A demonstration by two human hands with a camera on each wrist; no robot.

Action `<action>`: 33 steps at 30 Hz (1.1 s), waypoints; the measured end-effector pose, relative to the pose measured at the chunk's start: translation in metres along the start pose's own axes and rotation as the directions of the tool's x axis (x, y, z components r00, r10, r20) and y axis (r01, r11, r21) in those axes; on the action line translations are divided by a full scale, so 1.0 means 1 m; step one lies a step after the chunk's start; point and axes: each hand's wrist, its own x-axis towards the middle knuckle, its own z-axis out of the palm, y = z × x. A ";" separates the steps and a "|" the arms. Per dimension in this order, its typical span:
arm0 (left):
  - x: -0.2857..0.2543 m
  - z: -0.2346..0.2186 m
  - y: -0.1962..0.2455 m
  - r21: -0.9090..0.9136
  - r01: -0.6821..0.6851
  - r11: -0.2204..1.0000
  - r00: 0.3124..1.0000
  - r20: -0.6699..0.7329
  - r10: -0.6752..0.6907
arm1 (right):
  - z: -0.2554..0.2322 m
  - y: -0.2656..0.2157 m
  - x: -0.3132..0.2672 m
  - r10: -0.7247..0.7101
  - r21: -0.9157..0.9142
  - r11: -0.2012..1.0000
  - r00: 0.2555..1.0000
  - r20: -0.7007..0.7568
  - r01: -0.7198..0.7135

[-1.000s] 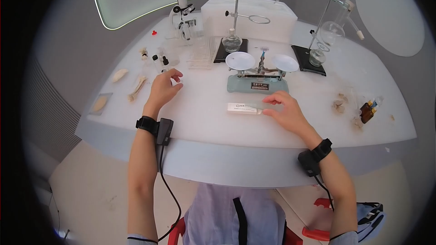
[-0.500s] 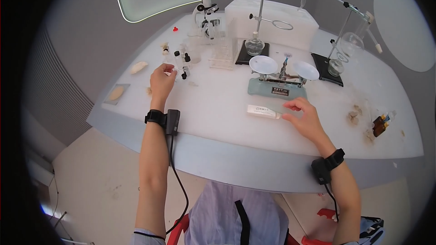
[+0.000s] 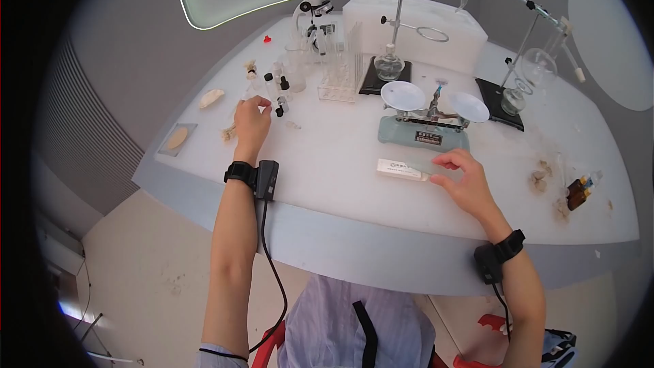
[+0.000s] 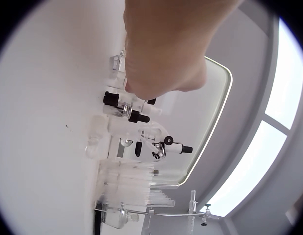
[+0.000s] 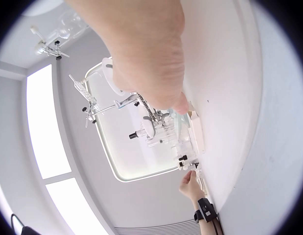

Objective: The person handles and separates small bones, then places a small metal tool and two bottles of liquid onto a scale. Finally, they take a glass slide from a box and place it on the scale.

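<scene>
In the head view my left hand (image 3: 252, 125) is at the left of the table with its fingers bent, fingertips right beside small clear bottles with black caps (image 3: 283, 84). I cannot tell whether it pinches anything. The left wrist view shows a black-capped dropper bottle (image 4: 124, 110) just past this hand, whose fingertips are hidden. My right hand (image 3: 465, 180) is held low over the table with thumb and fingers curved apart. Its thumb is at the right end of a white printed box (image 3: 400, 169). Behind that stands a green balance scale (image 3: 422, 134) with two white pans.
Bones (image 3: 228, 134) and a pale oval piece (image 3: 211, 99) lie at the left. Farther back are a test-tube rack (image 3: 337, 88), a microscope (image 3: 313, 10) and a ring stand (image 3: 402, 31). Brown bottles (image 3: 579, 194) are at the right.
My left hand has moved left and forward to the small bottles, with its fingers drawn closer together. The right hand stays by the white box. The head view has turned left.
</scene>
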 end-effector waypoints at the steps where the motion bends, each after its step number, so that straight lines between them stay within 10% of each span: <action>1: 0.001 0.001 -0.001 -0.025 0.056 0.998 0.998 0.038 -0.055 | 0.000 0.001 0.000 0.001 0.003 1.000 1.000 -0.001 -0.001; 19: 0.002 0.007 -0.004 -0.120 0.033 0.992 0.999 0.032 -0.029 | 0.000 0.003 0.000 -0.042 0.009 0.999 0.999 0.014 0.042; 24: 0.009 -0.023 0.047 -0.264 -0.087 0.961 0.988 -0.148 0.049 | 0.001 0.003 -0.003 -0.010 0.026 1.000 1.000 -0.023 0.011; 26: 0.007 -0.044 0.096 -0.491 -0.033 0.871 0.999 0.004 0.040 | 0.001 0.003 -0.003 -0.072 0.000 0.997 0.996 -0.050 0.072; 30: -0.023 -0.071 0.200 -0.608 -0.107 0.787 0.777 0.443 0.448 | 0.000 0.002 -0.004 -0.057 0.025 0.998 0.996 -0.071 0.059; 33: -0.056 -0.065 0.241 -0.619 -0.206 0.758 0.690 0.458 0.561 | -0.001 -0.002 -0.004 -0.071 0.039 0.996 0.993 -0.091 0.075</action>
